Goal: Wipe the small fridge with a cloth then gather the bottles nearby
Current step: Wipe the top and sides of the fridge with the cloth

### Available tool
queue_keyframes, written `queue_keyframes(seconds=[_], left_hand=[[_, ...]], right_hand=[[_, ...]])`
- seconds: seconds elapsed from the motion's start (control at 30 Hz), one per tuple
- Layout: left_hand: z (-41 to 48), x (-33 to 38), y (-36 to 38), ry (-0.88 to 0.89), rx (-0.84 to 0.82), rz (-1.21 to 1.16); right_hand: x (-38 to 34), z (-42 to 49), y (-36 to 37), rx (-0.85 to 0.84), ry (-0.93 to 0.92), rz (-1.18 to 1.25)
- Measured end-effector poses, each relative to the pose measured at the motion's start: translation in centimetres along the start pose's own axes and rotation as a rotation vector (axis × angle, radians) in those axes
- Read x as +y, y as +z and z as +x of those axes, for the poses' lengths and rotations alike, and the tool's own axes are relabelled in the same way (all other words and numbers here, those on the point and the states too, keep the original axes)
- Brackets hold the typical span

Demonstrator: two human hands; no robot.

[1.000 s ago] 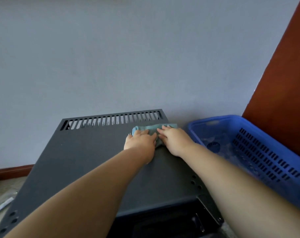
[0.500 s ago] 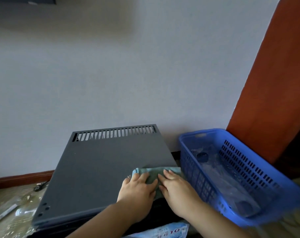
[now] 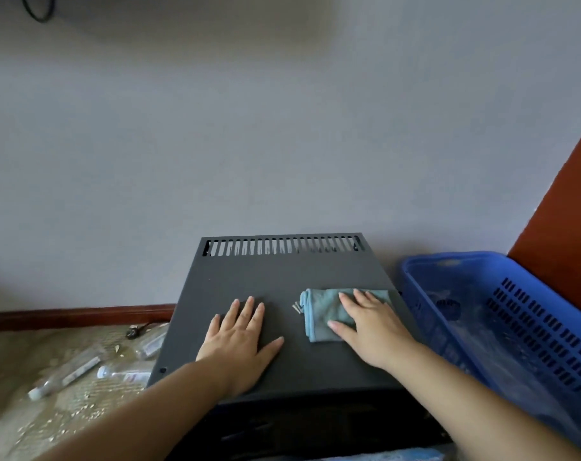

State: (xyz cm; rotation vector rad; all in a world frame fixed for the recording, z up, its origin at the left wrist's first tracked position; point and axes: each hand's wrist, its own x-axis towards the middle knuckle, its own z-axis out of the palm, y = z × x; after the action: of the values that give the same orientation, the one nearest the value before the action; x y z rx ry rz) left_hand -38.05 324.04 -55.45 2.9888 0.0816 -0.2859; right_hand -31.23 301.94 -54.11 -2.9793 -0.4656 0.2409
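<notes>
The small dark grey fridge (image 3: 276, 277) stands against the wall, its flat top facing me with a row of vent slots at the back. A folded teal cloth (image 3: 322, 311) lies on the right part of the top. My right hand (image 3: 372, 327) presses flat on the cloth with straight fingers. My left hand (image 3: 242, 337) rests flat on the bare top, left of the cloth, fingers spread. Clear plastic bottles (image 3: 66, 377) lie on the floor to the left of the fridge, one with a white cap (image 3: 123, 374).
A blue slotted plastic basket (image 3: 515, 314) sits right beside the fridge, with clear plastic inside. A reddish-brown panel (image 3: 568, 227) stands behind it. The floor on the left carries crumbs and a small dark object (image 3: 133, 332). A brown skirting board (image 3: 76, 316) runs along the wall.
My hands have separated: the left left the cloth and now lies flat on the bare top, while the right stays on the cloth. The view has pulled back and shifted.
</notes>
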Motion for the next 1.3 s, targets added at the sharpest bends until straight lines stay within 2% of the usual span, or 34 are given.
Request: queue_keyframes(seconds=[0.17, 0.47, 0.73, 0.9, 1.07, 1.2, 1.3], left_hand=[[-0.1, 0.5, 0.3, 0.013, 0.034, 0.024], [-0.2, -0.1, 0.4, 0.008, 0.058, -0.026], [-0.6, -0.2, 0.4, -0.007, 0.141, -0.085], [-1.1, -0.1, 0.0, -0.046, 0.163, -0.125], [-1.3, -0.5, 0.1, -0.093, 0.276, -0.359], [-1.4, -1.8, 0.4, -0.059, 0.429, -0.706], [-1.3, -2.8, 0.1, -0.053, 0.460, -0.980]], right_hand=[[-1.8, 4.2, -0.7, 0.000, 0.045, -0.093], [-10.8, 11.6, -1.3, -0.009, 0.075, -0.192], [-17.2, 12.4, -0.5, -0.078, -0.107, -0.203], [-18.9, 11.1, -1.4, -0.186, -0.242, -0.207], [-21.2, 9.9, -2.2, -0.247, -0.316, -0.183], [-22.6, 8.8, -1.9, -0.259, -0.310, -0.113], [-22.5, 8.5, -1.2, -0.223, -0.339, -0.085]])
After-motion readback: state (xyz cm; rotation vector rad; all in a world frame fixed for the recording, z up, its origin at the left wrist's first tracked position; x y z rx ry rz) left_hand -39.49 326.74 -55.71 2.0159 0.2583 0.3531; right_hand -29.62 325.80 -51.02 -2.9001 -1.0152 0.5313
